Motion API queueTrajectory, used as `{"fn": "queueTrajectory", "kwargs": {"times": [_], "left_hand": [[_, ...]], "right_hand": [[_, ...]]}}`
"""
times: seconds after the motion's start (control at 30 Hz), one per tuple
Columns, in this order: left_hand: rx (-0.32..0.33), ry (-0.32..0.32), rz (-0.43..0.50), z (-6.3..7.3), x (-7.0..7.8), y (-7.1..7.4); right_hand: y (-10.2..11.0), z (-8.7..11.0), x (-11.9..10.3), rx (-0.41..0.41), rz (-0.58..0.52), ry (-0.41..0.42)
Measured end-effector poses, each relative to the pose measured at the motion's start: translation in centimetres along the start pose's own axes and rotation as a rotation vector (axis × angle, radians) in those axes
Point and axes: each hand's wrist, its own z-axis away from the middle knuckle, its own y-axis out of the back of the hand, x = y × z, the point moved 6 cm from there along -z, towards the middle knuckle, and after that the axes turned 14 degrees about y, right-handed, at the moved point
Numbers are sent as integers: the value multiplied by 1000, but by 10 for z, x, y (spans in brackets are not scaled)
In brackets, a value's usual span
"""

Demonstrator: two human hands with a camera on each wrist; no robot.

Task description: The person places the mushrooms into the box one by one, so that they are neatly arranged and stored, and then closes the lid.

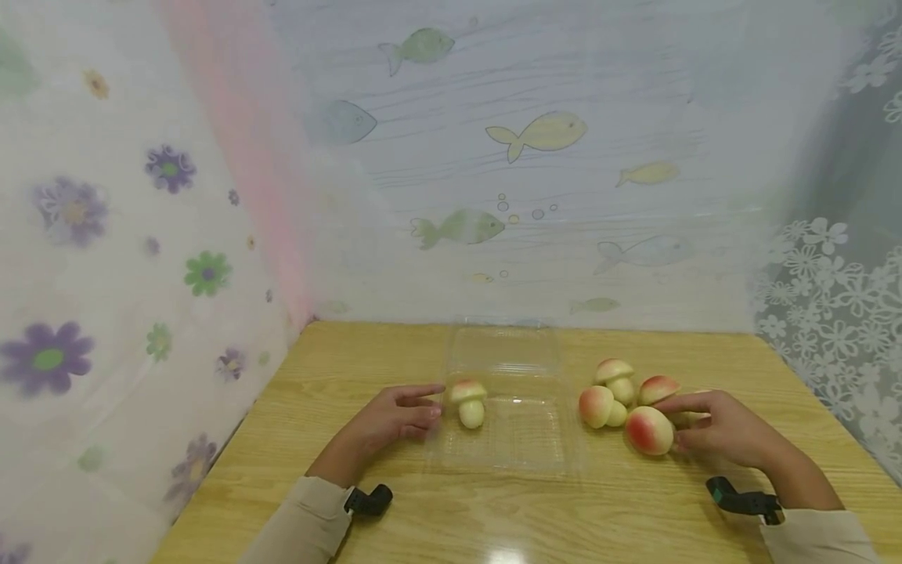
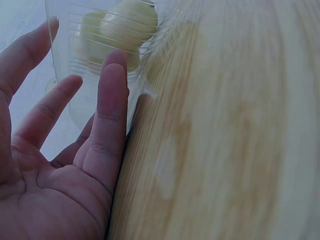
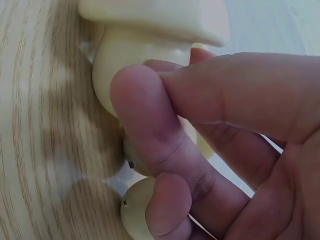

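A glossy cream mushroom-shaped piece with a red-blushed dome cap point(image 1: 650, 431) is seen at the near edge of a cluster on the tabletop point(image 1: 493, 509), right of centre. By its skin it can be judged light, firm and rather slippery; the narrowing under the cap is best taken, as the dome offers little purchase. The right hand point(image 1: 736, 431) is set right beside it, fingertips drawn together near the stem; whether anything is pinched cannot be told. Three similar pieces point(image 1: 614, 380) are plainly seen behind, smooth caps on bulbous stems.

Leftward, a clear, ribbed plastic clamshell box point(image 1: 528, 431) is laid open, thin-walled and likely flexible, easily dented. In its base, at the left, another red-tinged mushroom piece point(image 1: 470, 406) is held. By the left wall, the left hand point(image 1: 384, 423) is poised with fingers spread. Pale wood grain is shown below.
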Motion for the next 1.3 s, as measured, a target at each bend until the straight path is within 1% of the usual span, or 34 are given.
{"fn": "queueTrajectory", "kwargs": {"times": [0.13, 0.23, 0.3, 0.4, 0.47, 0.53, 0.67, 0.93, 1.07, 1.17, 1.23, 1.3], "left_hand": [[-2, 1, -7, 0, 1, 0], [-3, 7, -9, 0, 2, 0], [-2, 13, -6, 0, 2, 1], [2, 19, 0, 0, 2, 1], [4, 19, -2, -1, 1, 1], [3, 9, -9, -1, 1, 1], [-5, -3, -7, -2, 0, 1], [-12, -7, 0, -2, 0, 1], [-8, -5, 2, -2, 0, 2], [-7, -2, 9, -2, -1, 1], [-6, -1, 13, -2, -1, 1], [-8, -1, 15, -2, -1, 1]], "right_hand": [[0, 0, 1, -7, -9, 15], [0, -1, 2, -8, -14, 9], [0, -1, 2, -10, 13, 0], [1, -2, 1, -10, 82, -10], [1, -2, 0, -10, 158, 0], [1, -3, -1, -8, 210, 11], [1, -3, -2, -7, 271, 18], [-1, -3, -1, -25, 266, 7], [0, -2, 1, -25, 273, -18], [0, -1, 1, -27, 279, -21], [1, -1, 1, -25, 272, -25], [2, 1, 1, -22, 236, -37]]}}
